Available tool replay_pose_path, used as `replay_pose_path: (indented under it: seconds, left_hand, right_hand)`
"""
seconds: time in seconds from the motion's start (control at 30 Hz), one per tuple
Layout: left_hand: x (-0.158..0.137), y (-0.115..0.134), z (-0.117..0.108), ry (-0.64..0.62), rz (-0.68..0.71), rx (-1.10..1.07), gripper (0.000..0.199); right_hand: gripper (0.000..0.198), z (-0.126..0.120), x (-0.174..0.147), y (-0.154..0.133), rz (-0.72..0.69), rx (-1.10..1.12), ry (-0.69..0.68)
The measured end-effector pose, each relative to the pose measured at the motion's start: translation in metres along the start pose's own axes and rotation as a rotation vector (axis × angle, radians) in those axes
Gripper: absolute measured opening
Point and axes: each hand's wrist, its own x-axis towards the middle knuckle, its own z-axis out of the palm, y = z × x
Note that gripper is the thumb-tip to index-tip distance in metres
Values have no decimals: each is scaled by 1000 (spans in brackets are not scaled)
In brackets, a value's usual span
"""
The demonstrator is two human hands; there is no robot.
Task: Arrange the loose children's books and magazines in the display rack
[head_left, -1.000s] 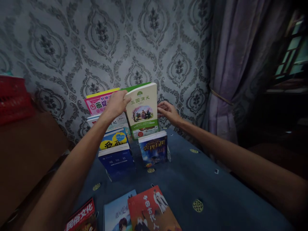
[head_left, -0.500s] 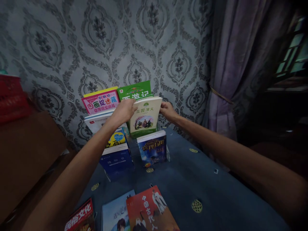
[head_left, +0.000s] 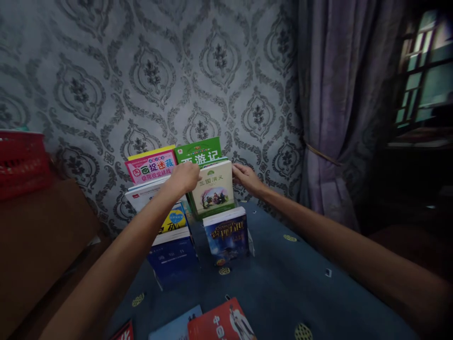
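Note:
A cream book with a green lower band (head_left: pixel 214 194) stands upright between my two hands, its illustrated cover facing me. My left hand (head_left: pixel 184 178) is closed at its upper left edge, fingers curled. At the upper right edge my right hand (head_left: pixel 248 179) has its fingers against the book; some fingertips are hidden behind it. Directly behind is a taller green book (head_left: pixel 198 150). In front stands a dark blue book with gold lettering (head_left: pixel 228 238), in a clear stand. A pink book (head_left: pixel 150 169) shows beyond my left wrist.
Left of centre stand a white book (head_left: pixel 138 199), a yellow-covered book (head_left: pixel 177 218) and a plain blue book (head_left: pixel 173 259). A red book (head_left: pixel 219 326) lies at the front of the blue cloth (head_left: pixel 276 283). A cardboard box (head_left: pixel 46 236) and red basket (head_left: pixel 21 165) are left.
The view has tilted up, so everything sits lower in the picture. The cream book has shifted slightly left and stands straighter, with both hands still at its edges.

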Motion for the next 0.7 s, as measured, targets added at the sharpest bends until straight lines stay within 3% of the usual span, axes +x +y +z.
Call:
replay_pose_path:
  seconds: [0.17,0.3,0.47,0.7]
  left_hand:
    - [-1,-2,-4,103,10,26,26]
    - [5,-14,-6,165,16,53,41]
    - [19,-36,-5,-71,-20,-57,33]
    - [28,-47,8,-67,25,-259,37]
  right_hand:
    - [61,2,-4,-7,-44,-46,79]
    - [58,5,-13,-1,-137,-219,67]
    - [38,9,-24,12,-197,-608,120]
    - [41,7,-22,22,-120,-491,79]
